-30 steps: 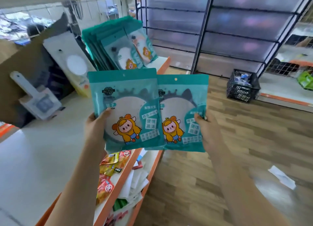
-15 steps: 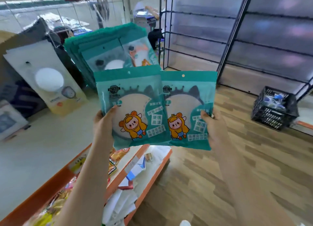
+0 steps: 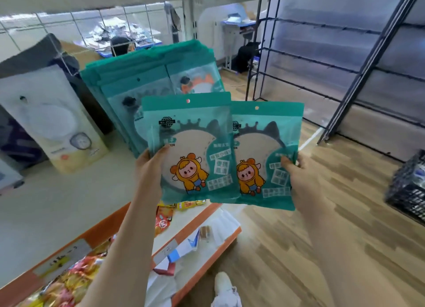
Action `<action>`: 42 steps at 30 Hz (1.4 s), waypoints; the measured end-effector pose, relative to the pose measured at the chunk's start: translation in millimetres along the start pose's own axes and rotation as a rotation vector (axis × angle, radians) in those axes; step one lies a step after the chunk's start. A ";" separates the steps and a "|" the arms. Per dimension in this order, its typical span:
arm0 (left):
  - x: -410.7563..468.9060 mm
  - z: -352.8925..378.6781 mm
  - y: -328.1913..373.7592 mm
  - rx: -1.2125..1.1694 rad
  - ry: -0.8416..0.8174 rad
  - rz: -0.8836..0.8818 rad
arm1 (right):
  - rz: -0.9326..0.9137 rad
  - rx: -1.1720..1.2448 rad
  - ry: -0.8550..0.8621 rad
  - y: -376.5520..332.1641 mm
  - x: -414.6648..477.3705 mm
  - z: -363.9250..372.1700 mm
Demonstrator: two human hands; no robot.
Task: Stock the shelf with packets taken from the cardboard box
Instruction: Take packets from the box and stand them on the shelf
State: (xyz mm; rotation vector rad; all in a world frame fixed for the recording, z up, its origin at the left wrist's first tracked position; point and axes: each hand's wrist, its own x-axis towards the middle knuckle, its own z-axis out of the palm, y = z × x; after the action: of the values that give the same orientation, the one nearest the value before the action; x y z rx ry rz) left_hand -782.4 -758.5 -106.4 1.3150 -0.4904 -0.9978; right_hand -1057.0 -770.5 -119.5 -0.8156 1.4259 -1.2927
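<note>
Between the two raised hands, two teal packets are being held up side by side, upright, fronts facing the person. Left hand [image 3: 150, 168] is gripping the left packet [image 3: 190, 145] at its left edge, thumb lying on the front. Right hand [image 3: 303, 182] is pinching the right packet [image 3: 266, 155] at its right edge, thumb on the front too. Left packet is overlapping the right one's inner edge.

Just beyond the hands, a stack of matching teal packets [image 3: 147, 76] is leaning upright on the white shelf [image 3: 57, 203]. Left of that stack, a white packet [image 3: 53, 122] is standing tilted back against something dark; can't tell what it is.

Below the hands, lower shelves with orange edging [image 3: 195, 256] are holding red and yellow snack packs [image 3: 69, 281] and loose white cartons. A white shoe [image 3: 224, 286] is showing on the wood floor under the left forearm.

To the right of the right hand, well apart, a black crate [image 3: 407, 189] is sitting on the floor, near a black metal rack [image 3: 372, 60].

Cardboard box: not identifiable from here.
</note>
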 end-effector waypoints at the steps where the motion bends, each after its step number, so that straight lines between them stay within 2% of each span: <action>1: 8.0 6.2 1.1 -0.011 0.013 0.013 | -0.003 -0.003 -0.020 -4.2 12.2 5.0; 7: 66.0 38.1 11.4 -0.119 0.072 0.079 | -0.035 -0.022 -0.145 -40.2 91.7 45.6; 12: 103.2 55.8 23.4 -0.085 0.159 0.120 | -0.040 -0.053 -0.276 -59.2 141.5 77.9; 15: 121.7 60.1 24.9 0.066 0.227 0.244 | -0.063 -0.085 -0.324 -65.3 164.6 97.2; 17: 130.4 58.3 26.4 0.204 0.333 0.357 | -0.069 -0.097 -0.364 -66.1 179.6 108.9; 19: 134.7 54.4 26.3 0.219 0.401 0.453 | -0.067 -0.104 -0.396 -64.2 191.3 118.0; 21: 135.5 53.7 25.3 0.216 0.430 0.534 | -0.060 -0.120 -0.442 -63.4 205.1 129.5; 24: 134.4 51.0 21.6 0.381 0.442 0.601 | -0.053 -0.135 -0.535 -63.3 224.0 148.5; 26: 134.3 47.1 17.1 0.471 0.456 0.583 | -0.033 -0.123 -0.604 -63.5 235.1 160.4; 30: 130.5 44.0 12.7 0.502 0.528 0.594 | -0.038 -0.135 -0.686 -66.2 251.0 178.2; 34: 121.9 46.3 14.6 0.583 0.521 0.550 | -0.173 -0.223 -0.685 -66.0 261.8 190.6; 39: 110.7 46.1 8.0 0.988 0.459 0.319 | -0.354 -0.354 -0.685 -56.4 265.2 193.5; 42: 113.9 43.6 -0.4 1.099 0.468 0.249 | -0.493 -0.516 -0.690 -48.0 262.3 192.9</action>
State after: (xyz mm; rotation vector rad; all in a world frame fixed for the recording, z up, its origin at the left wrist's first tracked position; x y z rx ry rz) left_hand -757.7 -876.9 -122.4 2.3030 -0.8571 -0.1187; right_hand -950.2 -1081.8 -118.9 -1.8429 1.0126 -0.8275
